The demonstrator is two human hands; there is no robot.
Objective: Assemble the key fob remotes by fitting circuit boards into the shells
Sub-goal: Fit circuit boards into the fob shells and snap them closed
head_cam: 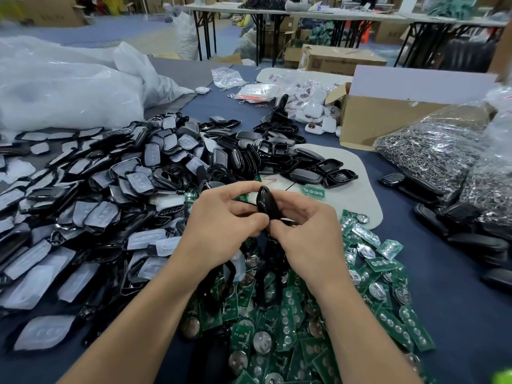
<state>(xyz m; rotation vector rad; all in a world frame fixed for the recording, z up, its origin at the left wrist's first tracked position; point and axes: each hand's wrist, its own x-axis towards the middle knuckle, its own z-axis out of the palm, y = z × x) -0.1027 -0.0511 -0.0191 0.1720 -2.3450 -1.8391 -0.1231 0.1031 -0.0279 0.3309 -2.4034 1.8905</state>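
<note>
The left hand (221,220) and the right hand (307,234) meet in the middle, both with fingers curled round one black shell (266,202) held edge-up between them and pinched along its rim. I cannot tell whether a board already sits inside it. The shell looks like light, stiff moulded plastic with a glossy and probably slippery skin, so the rim is the sound place to hold it while the halves are pressed together. The green circuit boards (332,300) lie in a loose heap under and just right of the right hand. They seem thin, rigid and easily harmed at their metal domes, so they are best lifted by the edges. More empty shells (291,156) are heaped beyond the hands, and shells with pale button pads (105,195) spread to the left of the left hand, all loose on the worktop (448,314). Beyond and right of the right hand stands an open cardboard box (388,120), its contents mostly hidden. Nearer on that side a clear bag (432,153) is packed with metal rings. Large white sacks (69,87) lie far left, and I cannot see what is in them.
</note>
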